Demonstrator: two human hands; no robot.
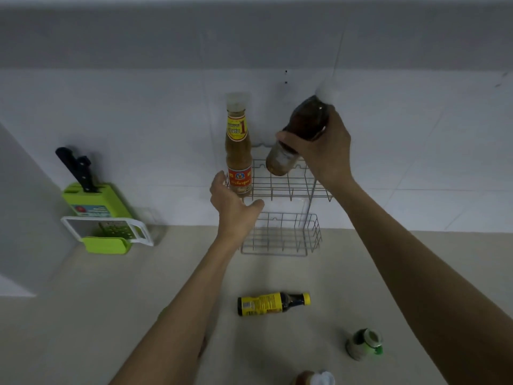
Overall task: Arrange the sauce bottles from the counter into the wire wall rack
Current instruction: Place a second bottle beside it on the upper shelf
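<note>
Head view of a beige counter below a white tiled wall, on which hangs a white wire wall rack with 2 basket tiers, 1 above the other. In the upper tier, at its left end, a tall clear bottle of tan sauce with a yellow-and-red label and a pale cap stands upright. The left hand is spread, fingers apart and gripping nothing, just beside the base of this bottle at the tier's front left corner (contact with bottle or wire cannot be judged). The right hand is wrapped around the middle of a dark brown sauce bottle with a white cap, which is tilted with its cap up and to the right and its base over the upper tier, near the middle; whether the base touches the wire cannot be told. The lower tier holds no bottle. On the counter, a dark bottle with a yellow label and yellow cap lies on its side, cap to the right. To its lower right stands a small green-capped bottle, seen from above. At the bottom edge, a white-capped bottle is only partly in view. At the left, by the wall, stand a green knife block with black-handled knives and a white-and-green grater.
</note>
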